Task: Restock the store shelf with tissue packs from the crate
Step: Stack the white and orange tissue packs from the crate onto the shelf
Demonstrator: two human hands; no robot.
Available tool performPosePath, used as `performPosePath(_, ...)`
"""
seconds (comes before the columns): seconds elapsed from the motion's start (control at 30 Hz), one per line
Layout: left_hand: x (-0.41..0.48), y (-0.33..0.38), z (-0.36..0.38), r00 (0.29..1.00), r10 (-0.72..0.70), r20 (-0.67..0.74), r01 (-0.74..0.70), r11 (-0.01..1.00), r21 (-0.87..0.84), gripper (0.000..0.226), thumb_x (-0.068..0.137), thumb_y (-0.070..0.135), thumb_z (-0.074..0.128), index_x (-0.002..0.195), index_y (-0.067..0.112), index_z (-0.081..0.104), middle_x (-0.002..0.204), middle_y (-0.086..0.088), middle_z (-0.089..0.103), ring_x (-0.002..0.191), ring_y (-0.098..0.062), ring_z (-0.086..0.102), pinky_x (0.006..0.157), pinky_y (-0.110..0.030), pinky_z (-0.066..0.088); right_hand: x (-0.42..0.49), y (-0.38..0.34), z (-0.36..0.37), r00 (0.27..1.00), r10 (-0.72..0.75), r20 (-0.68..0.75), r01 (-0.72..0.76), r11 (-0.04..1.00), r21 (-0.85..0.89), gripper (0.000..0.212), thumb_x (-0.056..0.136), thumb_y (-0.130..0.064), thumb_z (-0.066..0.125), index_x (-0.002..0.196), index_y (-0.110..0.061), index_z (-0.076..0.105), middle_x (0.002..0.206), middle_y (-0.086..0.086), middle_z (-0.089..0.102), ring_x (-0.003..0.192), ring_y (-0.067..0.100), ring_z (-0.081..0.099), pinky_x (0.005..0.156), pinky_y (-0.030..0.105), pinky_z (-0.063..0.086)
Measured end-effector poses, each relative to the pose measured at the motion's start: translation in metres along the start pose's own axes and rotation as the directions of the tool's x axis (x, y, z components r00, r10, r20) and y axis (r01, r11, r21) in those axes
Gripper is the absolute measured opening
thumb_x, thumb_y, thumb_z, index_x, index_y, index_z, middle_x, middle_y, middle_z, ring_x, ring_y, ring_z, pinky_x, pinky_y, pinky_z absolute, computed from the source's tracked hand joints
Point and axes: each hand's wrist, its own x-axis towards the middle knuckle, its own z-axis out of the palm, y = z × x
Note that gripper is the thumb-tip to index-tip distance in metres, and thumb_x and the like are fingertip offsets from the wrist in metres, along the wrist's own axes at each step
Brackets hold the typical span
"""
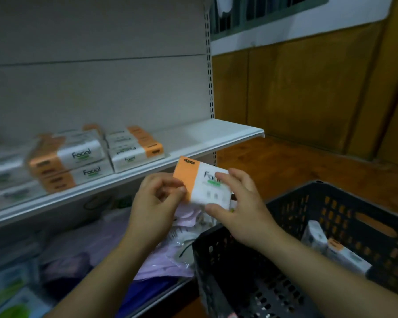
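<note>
Shelf (205,136): bare stretch at right end.
Crate (228,271): lower right, spare packs (340,253) inside.
Stocked packs (78,161): stacked left and middle of shelf, bordering the gap.
Tissue pack (193,177): just below shelf front edge, long axis left-right, tilted.
Left hand (155,203): fingers pinch orange end.
Right hand (244,203): fingers curl round white end, nearer the gap.
Lift up and back looks unobstructed.

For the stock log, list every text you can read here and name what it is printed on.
"Facial": upper pack of the left shelf stack.
"Facial": lower pack of that stack.
"Facial", small: front pack of the right stack.
"Fac", the rest covered by the right hand: held pack.
Black print on the held pack's orange band, and the green labels: too blurred to read.
</note>
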Motion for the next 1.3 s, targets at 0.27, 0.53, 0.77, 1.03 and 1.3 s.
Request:
performPosePath(0.27,0.002,0.002,-0.016,0.986,-0.085,-0.146,0.058,0.982,-0.182,0.014,0.083,0.006,0.065,0.078,0.018,0.064,0.106,-0.020,0.060,0.063,0.004,0.061,0.054,-0.007,0.046,0.008,-0.014,0.026,0.964,-0.258,0.070,0.267,0.940,-0.214,0.061,0.085,-0.033,0.066,0.140,-0.030,0.040,0.141,-0.022,0.010,0.131,-0.002,0.013,0.111,0.025,0.028)
performPosePath(0.53,0.026,0.028,-0.073,0.988,0.127,-0.087,-0.111,0.980,0.163,0.014,0.087,0.021,0.060,0.095,0.032,0.061,0.111,0.005,0.057,0.092,-0.007,0.063,0.081,-0.027,0.052,0.054,-0.056,0.053,0.895,-0.432,-0.107,0.405,0.890,-0.209,0.047,0.087,-0.036,0.044,0.126,-0.014,0.060,0.133,0.009,0.052,0.121,0.025,0.049,0.102,0.030,0.038)
performPosePath(0.77,0.113,0.035,-0.153,1.000,-0.019,0.022,-0.007,0.593,0.805,0.038,0.095,0.037,0.043,0.132,0.026,0.047,0.137,-0.003,0.044,0.119,-0.023,0.047,0.098,-0.038,0.040,0.128,-0.090,0.085,0.949,-0.284,0.135,0.311,0.910,-0.275,0.039,0.094,-0.022,0.054,0.133,-0.019,0.053,0.140,0.002,0.042,0.127,0.021,0.042,0.104,0.021,0.027)
performPosePath(1.03,0.150,0.014,-0.168,0.819,-0.530,0.220,-0.001,0.382,0.924,0.048,0.098,0.050,0.019,0.130,0.026,0.044,0.130,-0.008,0.051,0.118,-0.025,0.051,0.104,-0.042,0.038,0.196,-0.114,0.113,0.940,-0.093,0.328,0.268,0.796,-0.542,0.039,0.095,-0.022,0.048,0.134,-0.025,0.051,0.137,0.006,0.047,0.122,0.025,0.048,0.103,0.032,0.039)
performPosePath(1.3,0.148,0.013,-0.170,0.815,-0.524,0.249,-0.071,0.337,0.939,0.056,0.098,0.052,0.013,0.148,0.029,0.017,0.158,-0.003,0.016,0.145,-0.026,0.013,0.117,-0.044,0.007,0.251,-0.113,0.160,0.924,0.051,0.379,0.245,0.683,-0.688,0.048,0.098,-0.012,0.037,0.146,-0.022,0.033,0.152,0.004,0.032,0.135,0.024,0.035,0.110,0.033,0.029)
